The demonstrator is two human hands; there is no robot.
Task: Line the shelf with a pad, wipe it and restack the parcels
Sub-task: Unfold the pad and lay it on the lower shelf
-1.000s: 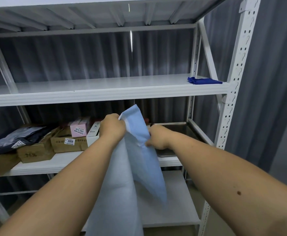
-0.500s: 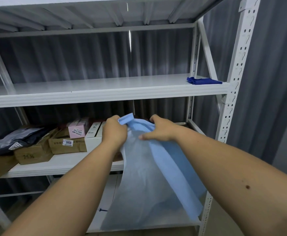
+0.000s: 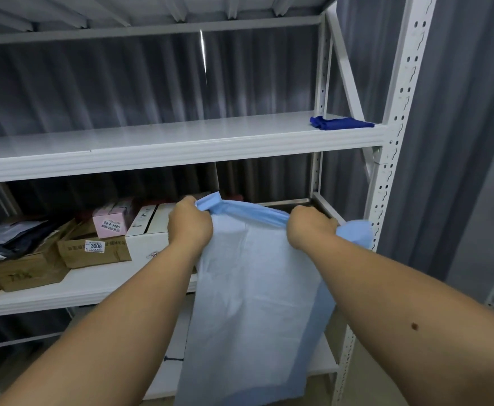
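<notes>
Before the rack, left hand [image 3: 190, 227] and right hand [image 3: 308, 228] now farther apart, fingers clenched on blue pad [image 3: 251, 303] — top edge pulled taut.

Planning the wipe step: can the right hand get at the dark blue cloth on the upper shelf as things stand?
Probably not yet. The right hand grips the light blue pad, as does the left hand. The path up to the dark blue cloth looks free.

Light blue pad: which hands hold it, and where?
Both: left hand and right hand grip the light blue fabric pad along its bunched top edge.
</notes>
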